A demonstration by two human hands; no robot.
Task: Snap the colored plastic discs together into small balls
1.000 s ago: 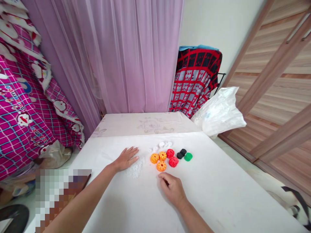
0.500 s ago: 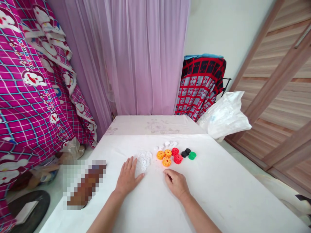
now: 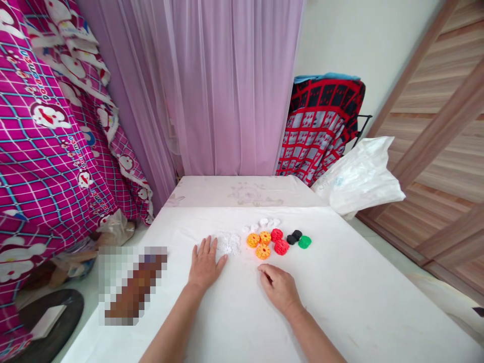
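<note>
We seem to be gathering the white pile point(image 3: 229, 244) on the bench point(image 3: 227, 315), left hand point(image 3: 205, 263) spread flat beside it, right hand point(image 3: 280, 286) curled, contents untellable; lifting calls for pinching.

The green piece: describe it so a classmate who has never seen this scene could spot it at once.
Find the white table, then the small coloured pieces beyond the right hand. At their right end, beside the black pieces, lies the green piece, the only one of its colour there.
</note>
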